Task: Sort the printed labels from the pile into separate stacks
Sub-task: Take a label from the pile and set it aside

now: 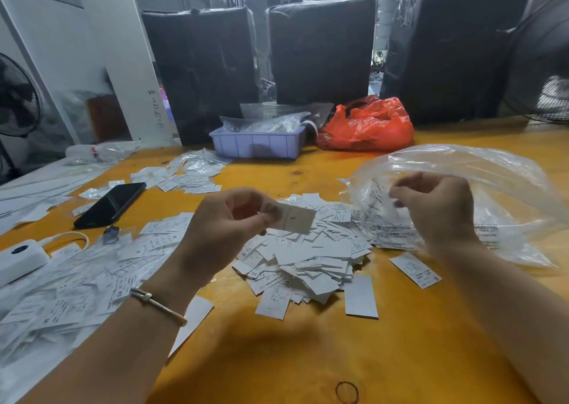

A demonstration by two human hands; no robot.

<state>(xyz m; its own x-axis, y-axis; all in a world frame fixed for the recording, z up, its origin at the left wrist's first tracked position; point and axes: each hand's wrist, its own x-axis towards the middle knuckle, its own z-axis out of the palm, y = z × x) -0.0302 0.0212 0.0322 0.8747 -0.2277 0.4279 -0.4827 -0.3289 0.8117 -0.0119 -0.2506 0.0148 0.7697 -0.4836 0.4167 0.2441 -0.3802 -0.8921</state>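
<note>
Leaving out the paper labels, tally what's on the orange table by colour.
Black: 1, phone
White: 1, charger block
Lilac: 1, plastic bin
Red: 1, plastic bag
Clear: 1, big plastic bag, held by the right hand
Total: 5

Your left hand covered one end of the label it pinched, whose print was too faint to read with certainty. Your right hand hid part of the clear bag. The fan and scattered labels ran off the picture's edges.
</note>
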